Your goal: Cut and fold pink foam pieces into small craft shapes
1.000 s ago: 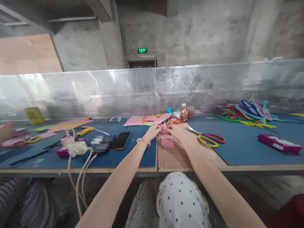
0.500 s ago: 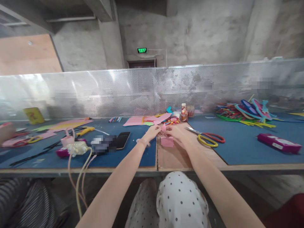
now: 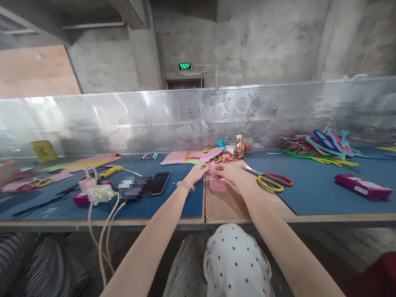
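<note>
Between my two hands is a small piece of pink paper (image 3: 212,166), its pointed tip showing above the fingers. My left hand (image 3: 199,171) pinches it from the left side. From the right, my right hand (image 3: 226,171) grips the same paper with bent fingers. Just below them on the bare wood lies a pink paper square (image 3: 218,185). Scissors (image 3: 270,180) with one red and one yellow handle lie right of my right hand, blades pointing toward the back left. The fingertips are small and partly hidden behind the hands.
Pink sheets (image 3: 175,158) lie behind my hands, near a small bottle (image 3: 239,147). Left are a phone (image 3: 160,183) and a power strip with cables (image 3: 100,193). Right are a purple box (image 3: 363,187) and pipe cleaners (image 3: 297,146). Another person's hand (image 3: 8,172) shows far left.
My hands stay in almost the same place, still holding the pink paper, whose tip has shifted very slightly. The other person's hand at the far left has moved a little.
</note>
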`<act>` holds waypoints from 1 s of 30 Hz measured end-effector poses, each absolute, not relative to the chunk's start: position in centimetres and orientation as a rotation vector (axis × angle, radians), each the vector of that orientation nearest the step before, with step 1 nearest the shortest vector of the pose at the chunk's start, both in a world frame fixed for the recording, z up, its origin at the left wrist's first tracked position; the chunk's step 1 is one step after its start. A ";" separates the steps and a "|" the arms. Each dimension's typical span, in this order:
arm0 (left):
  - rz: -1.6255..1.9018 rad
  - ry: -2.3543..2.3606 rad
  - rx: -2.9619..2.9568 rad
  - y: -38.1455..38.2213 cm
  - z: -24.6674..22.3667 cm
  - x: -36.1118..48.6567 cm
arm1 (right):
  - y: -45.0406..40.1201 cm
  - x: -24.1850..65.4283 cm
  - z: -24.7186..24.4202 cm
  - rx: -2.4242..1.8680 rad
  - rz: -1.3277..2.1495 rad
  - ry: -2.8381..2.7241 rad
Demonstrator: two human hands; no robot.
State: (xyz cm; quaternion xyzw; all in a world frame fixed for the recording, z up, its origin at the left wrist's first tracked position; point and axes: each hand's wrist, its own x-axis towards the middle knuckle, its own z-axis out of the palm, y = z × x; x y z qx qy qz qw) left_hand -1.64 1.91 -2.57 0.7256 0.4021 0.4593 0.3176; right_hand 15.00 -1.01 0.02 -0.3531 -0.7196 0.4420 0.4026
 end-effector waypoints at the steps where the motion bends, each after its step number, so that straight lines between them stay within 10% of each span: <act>1: 1.212 1.059 1.912 2.0 -2.6 -1.7 | -0.7 15.0 -0.1 -0.887 1.117 -1.820; 30: 1.059 1.011 2.109 1.8 -2.4 -2.0 | 0.2 15.9 -0.5 -1.026 0.788 -1.919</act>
